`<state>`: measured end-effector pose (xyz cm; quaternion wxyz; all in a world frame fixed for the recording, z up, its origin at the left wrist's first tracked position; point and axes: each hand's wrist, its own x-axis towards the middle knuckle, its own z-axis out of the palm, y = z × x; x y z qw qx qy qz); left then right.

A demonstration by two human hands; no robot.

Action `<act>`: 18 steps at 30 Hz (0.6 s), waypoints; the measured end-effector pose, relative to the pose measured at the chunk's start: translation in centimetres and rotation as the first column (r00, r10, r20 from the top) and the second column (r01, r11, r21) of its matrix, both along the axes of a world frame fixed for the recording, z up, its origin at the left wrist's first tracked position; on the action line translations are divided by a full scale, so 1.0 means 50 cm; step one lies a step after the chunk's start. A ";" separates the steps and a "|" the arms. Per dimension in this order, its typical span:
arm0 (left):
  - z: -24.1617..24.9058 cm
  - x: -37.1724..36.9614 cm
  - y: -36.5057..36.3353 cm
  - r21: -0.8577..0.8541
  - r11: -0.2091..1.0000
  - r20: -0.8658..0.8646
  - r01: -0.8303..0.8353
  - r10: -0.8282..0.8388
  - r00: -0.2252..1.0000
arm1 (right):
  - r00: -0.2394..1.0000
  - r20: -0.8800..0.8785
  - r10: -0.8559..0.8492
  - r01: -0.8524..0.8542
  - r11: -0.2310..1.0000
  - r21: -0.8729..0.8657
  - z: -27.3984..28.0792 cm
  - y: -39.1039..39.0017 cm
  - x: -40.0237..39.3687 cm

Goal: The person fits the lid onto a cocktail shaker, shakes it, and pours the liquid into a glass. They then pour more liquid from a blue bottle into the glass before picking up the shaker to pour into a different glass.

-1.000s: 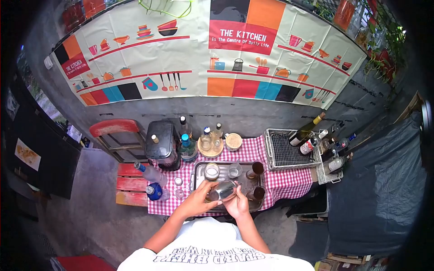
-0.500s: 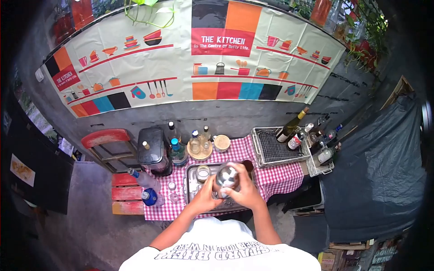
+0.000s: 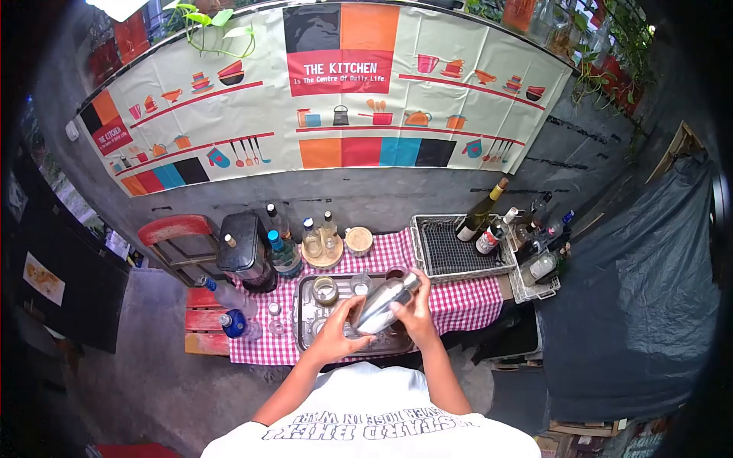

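Note:
A shiny metal cocktail shaker is held between both hands, tilted with its narrow capped end up to the right. My left hand grips its lower body. My right hand wraps round the upper end near the cap. Beneath them lies a dark metal tray with glasses on it. One glass with something pale inside stands at the tray's back left, and a clear glass is just behind the shaker. A dark reddish cup shows behind my right hand, partly covered.
Left on the checked tablecloth stand a blue-capped bottle, another clear bottle and a black container. Small bottles share a round wooden board. A wire basket with bottles sits at the right, beside black sheeting.
The shaker has swung from pointing up toward the camera to lying slanted, cap to the right. Both hands turned with it, and the view has shifted slightly.

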<state>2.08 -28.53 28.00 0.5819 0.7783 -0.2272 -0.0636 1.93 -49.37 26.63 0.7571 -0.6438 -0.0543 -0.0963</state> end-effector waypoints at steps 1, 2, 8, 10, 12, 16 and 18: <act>0.013 -0.003 -0.013 0.004 1.000 0.004 -0.005 0.005 1.000 | 0.997 -0.071 0.012 -0.003 0.993 0.120 -0.007 -0.015 -0.006; 0.025 -0.006 -0.026 0.035 0.999 0.020 -0.003 0.002 1.000 | 0.989 -0.134 0.057 -0.010 0.945 0.328 -0.017 -0.024 -0.013; 0.035 -0.037 -0.115 0.118 0.993 0.045 0.030 -0.035 0.998 | 0.926 -0.310 0.214 0.086 0.681 0.727 -0.123 -0.087 -0.059; 0.026 -0.051 -0.143 0.112 0.993 0.016 0.040 -0.042 0.999 | 0.889 -0.333 0.313 0.113 0.556 0.823 -0.178 -0.118 -0.066; 0.027 -0.064 -0.168 0.096 0.993 -0.040 0.062 -0.058 0.997 | 0.883 -0.352 0.310 0.119 0.577 0.808 -0.191 -0.142 -0.075; 0.005 -0.071 -0.198 0.177 0.984 -0.039 0.004 0.003 0.999 | 0.918 -0.345 0.194 0.109 0.715 0.690 -0.125 -0.163 -0.084; -0.006 -0.069 -0.206 0.196 0.981 -0.035 0.004 0.003 0.999 | 0.951 -0.301 0.067 0.108 0.841 0.530 -0.084 -0.170 -0.083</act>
